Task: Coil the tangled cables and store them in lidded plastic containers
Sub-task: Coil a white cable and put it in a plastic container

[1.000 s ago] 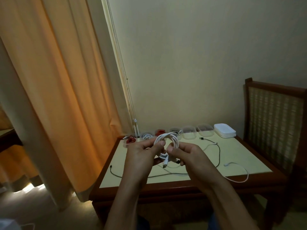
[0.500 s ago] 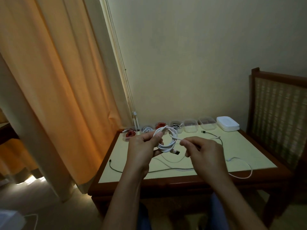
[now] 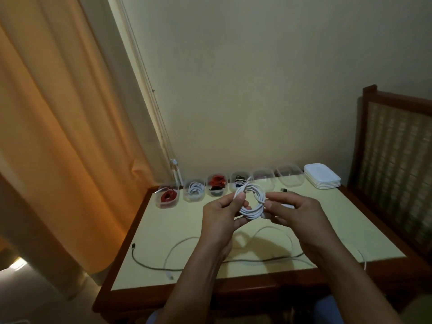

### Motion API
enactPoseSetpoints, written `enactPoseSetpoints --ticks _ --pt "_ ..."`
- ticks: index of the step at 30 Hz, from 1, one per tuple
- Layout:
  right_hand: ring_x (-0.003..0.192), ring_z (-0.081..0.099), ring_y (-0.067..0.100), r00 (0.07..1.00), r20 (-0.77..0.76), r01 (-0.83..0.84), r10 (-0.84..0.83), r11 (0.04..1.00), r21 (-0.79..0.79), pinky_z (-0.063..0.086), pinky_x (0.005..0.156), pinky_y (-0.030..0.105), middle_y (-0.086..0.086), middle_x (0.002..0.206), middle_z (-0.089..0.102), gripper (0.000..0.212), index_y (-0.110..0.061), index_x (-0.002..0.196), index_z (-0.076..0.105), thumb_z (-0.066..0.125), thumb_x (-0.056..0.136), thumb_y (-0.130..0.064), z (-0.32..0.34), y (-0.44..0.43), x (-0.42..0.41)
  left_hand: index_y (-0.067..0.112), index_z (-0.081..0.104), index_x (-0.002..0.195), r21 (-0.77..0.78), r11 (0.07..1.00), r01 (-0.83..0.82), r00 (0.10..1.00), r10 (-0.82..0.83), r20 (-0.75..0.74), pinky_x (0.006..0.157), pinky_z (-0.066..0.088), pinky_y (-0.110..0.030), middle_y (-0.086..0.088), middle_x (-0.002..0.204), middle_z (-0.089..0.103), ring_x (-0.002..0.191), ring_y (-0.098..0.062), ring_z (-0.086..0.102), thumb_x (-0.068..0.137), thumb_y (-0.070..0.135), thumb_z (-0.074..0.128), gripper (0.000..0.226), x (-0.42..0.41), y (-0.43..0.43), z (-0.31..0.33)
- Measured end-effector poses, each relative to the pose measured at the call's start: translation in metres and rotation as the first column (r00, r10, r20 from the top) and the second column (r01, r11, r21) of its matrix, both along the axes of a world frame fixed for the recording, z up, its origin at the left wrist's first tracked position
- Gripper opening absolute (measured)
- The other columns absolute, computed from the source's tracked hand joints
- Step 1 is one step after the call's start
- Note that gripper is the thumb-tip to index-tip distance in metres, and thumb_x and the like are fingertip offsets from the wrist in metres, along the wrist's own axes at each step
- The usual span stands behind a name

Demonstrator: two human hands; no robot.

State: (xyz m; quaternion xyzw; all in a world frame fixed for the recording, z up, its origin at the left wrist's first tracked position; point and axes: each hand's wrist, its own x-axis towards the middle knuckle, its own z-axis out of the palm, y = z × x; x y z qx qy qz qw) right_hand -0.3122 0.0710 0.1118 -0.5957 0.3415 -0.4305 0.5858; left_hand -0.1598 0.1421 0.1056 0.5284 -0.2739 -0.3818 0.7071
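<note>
Now both hands hold white coil upright.

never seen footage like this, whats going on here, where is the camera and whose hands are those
There is no machine here: a person works with bare hands, and the camera sits on their head, looking forward and down. So the left hand and right hand reach in from the bottom. Between them they hold a white cable coil, each hand pinching one side. Below lies a table with a loose dark cable and a loose white cable. Along its far edge stands a row of clear containers, four with coiled cables inside, two looking empty, and beside them a stack of white lids.
</note>
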Motion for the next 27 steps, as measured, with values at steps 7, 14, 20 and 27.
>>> enactPoseSetpoints --ticks 7,14,20,27 --pt "0.083 0.071 0.003 0.982 -0.167 0.085 -0.093 0.995 -0.055 0.048 0.070 0.018 -0.010 0.081 0.078 0.022 -0.029 0.083 0.080 0.083 0.078 -0.008 -0.020 -0.137 0.036 0.009 0.076 0.117 0.175 0.971 0.161 0.956 -0.198 0.216 0.094 0.057 -0.033 -0.005 0.107 0.079 0.104 -0.016 0.072 0.103 0.016 0.060 0.022 0.047 -0.130 -0.026" --pt "0.090 0.069 0.009 0.911 -0.391 0.085 -0.134 0.986 -0.141 0.055 0.081 0.033 -0.007 0.092 0.077 0.025 -0.025 0.100 0.081 0.086 0.076 -0.026 -0.072 -0.269 0.091 0.014 0.081 0.101 0.290 0.956 -0.046 0.866 -0.107 0.488 0.080 0.062 -0.037 0.000 0.085 0.080 0.081 -0.016 0.076 0.088 0.019 0.079 0.014 0.108 -0.261 -0.073" --pt "0.068 0.066 -0.005 0.905 -0.415 0.053 -0.095 0.992 -0.111 0.047 0.057 0.008 -0.006 0.081 0.074 0.019 -0.020 0.097 0.079 0.083 0.080 -0.013 -0.111 -0.359 0.131 0.012 0.082 0.091 0.391 0.916 -0.089 0.781 -0.179 0.598 0.058 0.050 -0.026 0.004 0.062 0.069 0.053 -0.008 0.058 0.083 0.022 0.084 0.013 0.153 -0.357 -0.108" --pt "0.081 0.067 0.015 0.722 -0.669 0.068 -0.177 0.980 -0.186 0.054 0.069 0.029 -0.002 0.090 0.075 0.019 -0.023 0.096 0.081 0.087 0.078 -0.025 -0.152 -0.434 0.160 0.007 0.072 0.061 0.530 0.843 -0.086 0.544 -0.407 0.734 0.054 0.049 -0.033 -0.008 0.051 0.063 0.051 -0.016 0.057 0.084 0.036 0.083 0.039 0.182 -0.437 -0.136"
